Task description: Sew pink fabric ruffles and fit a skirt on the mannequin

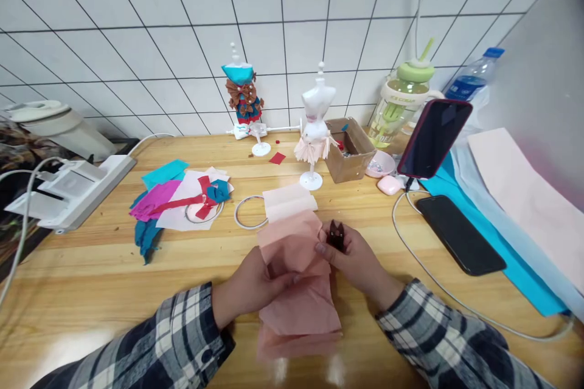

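Observation:
A piece of pink paper (292, 242), thin like tissue, is held up between my two hands over the table. My left hand (255, 285) is closed on its left side, thumb on top. At its right edge, my right hand (353, 261) pinches the paper between thumb and fingers. A small dark brown thing with two pointed tips (336, 235) shows at my right fingers; I cannot make out its kind. More pink sheets (301, 307) lie below my hands, and a paler piece (289, 202) lies just beyond. A metal ring (236, 213) rests to the left of that piece.
A white mannequin (318, 100) in a pale skirt and a dressed one (241, 94) stand at the back. Beside them is a cardboard box (351, 161). Coloured scraps (168, 197) lie left. Phones (460, 234), a cable and paper sheets (524, 182) occupy the right.

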Available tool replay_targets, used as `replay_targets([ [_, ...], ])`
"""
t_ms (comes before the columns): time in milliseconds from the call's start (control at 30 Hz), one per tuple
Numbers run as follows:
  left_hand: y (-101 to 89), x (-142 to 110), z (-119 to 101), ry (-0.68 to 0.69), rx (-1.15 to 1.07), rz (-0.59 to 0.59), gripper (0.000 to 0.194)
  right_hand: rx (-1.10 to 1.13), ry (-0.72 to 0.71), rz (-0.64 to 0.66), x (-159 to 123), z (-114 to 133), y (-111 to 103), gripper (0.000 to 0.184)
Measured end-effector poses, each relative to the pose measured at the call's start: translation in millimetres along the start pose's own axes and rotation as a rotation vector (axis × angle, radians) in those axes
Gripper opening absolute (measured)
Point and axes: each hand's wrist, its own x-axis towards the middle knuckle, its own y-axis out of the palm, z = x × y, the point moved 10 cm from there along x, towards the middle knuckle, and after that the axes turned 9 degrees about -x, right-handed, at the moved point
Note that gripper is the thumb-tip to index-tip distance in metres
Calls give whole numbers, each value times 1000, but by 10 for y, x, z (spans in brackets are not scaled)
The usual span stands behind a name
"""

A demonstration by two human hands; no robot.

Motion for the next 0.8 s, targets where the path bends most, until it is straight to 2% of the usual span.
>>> replay_targets([
  [67, -10, -21, -50, -5, -90, 9, 42, 89, 51, -89, 26, -67, -18, 28],
  [167, -30, -71, 4, -99, -270, 5, 33, 141, 111, -215, 44, -150, -55, 29],
  [267, 6, -108, 73, -212, -633, 22, 45, 106, 72, -233, 36, -81, -47, 28],
  [367, 133, -90, 37, -302, -893, 117, 59, 2, 26, -241, -16, 15, -72, 26],
  [467, 251, -39, -30, -334, -917, 192, 62, -140, 2, -300, -66, 67, -134, 23],
  [533, 286, -16, -26, -333, -843, 186, 63, -220, -10, -343, -70, 83, -174, 23],
  [600, 224, -5, 16, -316, -745, 105, 59, -249, -26, -376, -62, 90, -225, 25],
  [700, -53, 4, 10, -200, -723, -71, 53, -256, -73, -409, -92, 129, -331, 34],
  [733, -168, 5, -16, -142, -752, -117, 53, -297, -97, -375, -105, 159, -322, 36],
  [767, -279, 6, -39, -89, -787, -151, 54, -377, -138, -279, -110, 201, -238, 37],
  [800, -368, 9, -52, -53, -815, -166, 56, -485, -187, -128, -123, 235, -83, 36],
])
